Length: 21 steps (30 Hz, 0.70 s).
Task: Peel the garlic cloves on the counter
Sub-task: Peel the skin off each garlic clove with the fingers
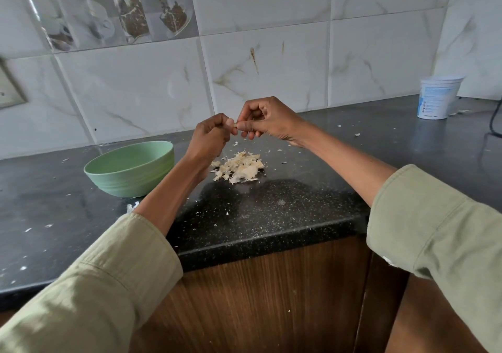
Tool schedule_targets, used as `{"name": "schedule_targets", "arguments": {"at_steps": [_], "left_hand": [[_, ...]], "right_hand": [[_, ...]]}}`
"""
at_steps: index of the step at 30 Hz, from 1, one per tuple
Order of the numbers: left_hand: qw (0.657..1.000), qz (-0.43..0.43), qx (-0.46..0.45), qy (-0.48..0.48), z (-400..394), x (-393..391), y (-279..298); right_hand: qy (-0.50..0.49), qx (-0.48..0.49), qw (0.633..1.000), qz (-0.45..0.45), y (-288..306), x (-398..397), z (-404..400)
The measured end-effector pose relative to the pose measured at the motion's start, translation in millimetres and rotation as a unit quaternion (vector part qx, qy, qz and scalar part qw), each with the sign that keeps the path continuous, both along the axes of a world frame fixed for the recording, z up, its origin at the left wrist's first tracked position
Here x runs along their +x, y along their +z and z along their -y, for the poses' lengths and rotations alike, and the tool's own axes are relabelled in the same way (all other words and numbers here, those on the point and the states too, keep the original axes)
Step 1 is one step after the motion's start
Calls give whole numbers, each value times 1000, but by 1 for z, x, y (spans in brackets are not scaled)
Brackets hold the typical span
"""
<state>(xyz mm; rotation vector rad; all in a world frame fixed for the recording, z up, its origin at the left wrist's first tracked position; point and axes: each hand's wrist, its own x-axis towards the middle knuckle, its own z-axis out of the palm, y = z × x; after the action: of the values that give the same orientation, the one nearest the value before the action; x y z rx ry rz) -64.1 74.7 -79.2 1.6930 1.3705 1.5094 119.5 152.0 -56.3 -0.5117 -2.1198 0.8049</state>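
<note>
pinching garlic clove (pixel 234 125) between left hand (pixel 210 135) and right hand (pixel 267 120), both grips clamped; clove axis unclear.

The garlic clove (pixel 234 125) is mostly hidden between both hands' fingertips; bowl (pixel 130 168) contents unseen.

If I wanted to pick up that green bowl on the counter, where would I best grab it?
Take the green bowl by its rim, probably from its left or near side. It stands upright with its mouth open, so the rim is free to pinch, thumb inside and fingers outside. Its wall curves smoothly with no handle showing. The left hand and forearm crowd its right side, so that approach is tighter.
</note>
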Motion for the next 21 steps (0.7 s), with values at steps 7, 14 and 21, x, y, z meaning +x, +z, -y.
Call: {"name": "schedule_targets", "arguments": {"at_steps": [7,14,21], "left_hand": [[995,76,-39,-54,-2,0,1],[982,156,-59,-93,-2,0,2],[973,185,-74,-117,1,4,4]], "right_hand": [[-2,13,1000,-21,0,-1,-3],[-6,-1,999,-48,3,-1,-1],[7,-45,997,-63,3,-2,-1]]}}
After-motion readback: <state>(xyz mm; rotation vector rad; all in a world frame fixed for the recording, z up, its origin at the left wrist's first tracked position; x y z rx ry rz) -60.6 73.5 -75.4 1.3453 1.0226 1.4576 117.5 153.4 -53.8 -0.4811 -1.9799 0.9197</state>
